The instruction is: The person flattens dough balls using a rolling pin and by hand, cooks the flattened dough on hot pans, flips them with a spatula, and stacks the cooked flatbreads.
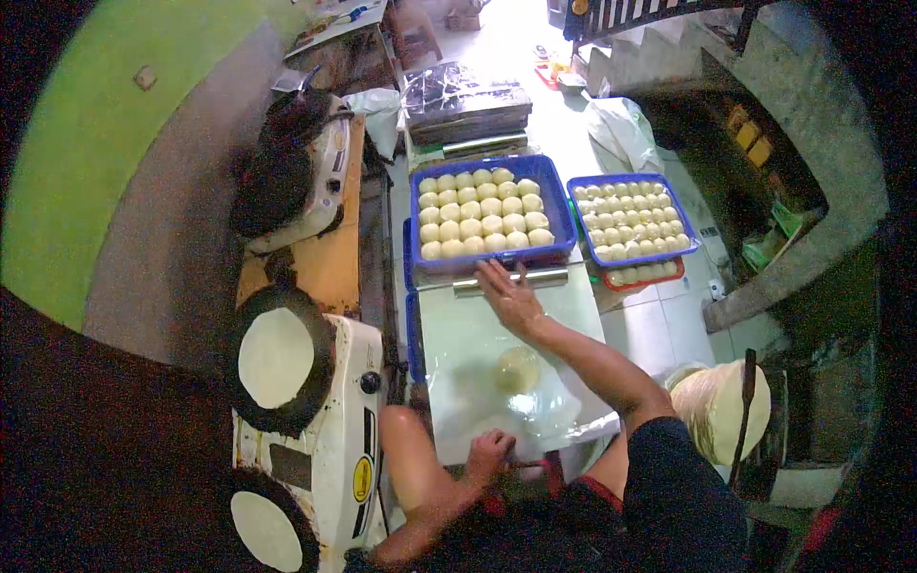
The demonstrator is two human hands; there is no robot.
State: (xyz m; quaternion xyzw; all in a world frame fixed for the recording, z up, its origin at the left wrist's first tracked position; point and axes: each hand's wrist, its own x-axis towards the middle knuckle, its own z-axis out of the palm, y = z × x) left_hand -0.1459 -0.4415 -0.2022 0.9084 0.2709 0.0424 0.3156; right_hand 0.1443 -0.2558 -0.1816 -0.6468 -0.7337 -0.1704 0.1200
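My right hand (513, 300) lies across a silvery rolling pin (547, 278), its fingers stretched toward the front wall of a blue tray (565, 224). Rows of pale dough balls (490, 207) fill most of that tray. Below my right hand, a small flattened dough round (518, 371) rests on the shiny work surface (458, 334). My left hand (489, 453) is closed near the surface's front edge, beside my knee; whatever its fingers might hold is hidden.
At left, flat dough sheets (276, 357) lie on dark pans over a white stove (349, 420). A second blue tray (686, 229) of dough balls sits at right, above a red tray (669, 275). A tall stack of thin sheets (702, 411) stands near my right elbow.
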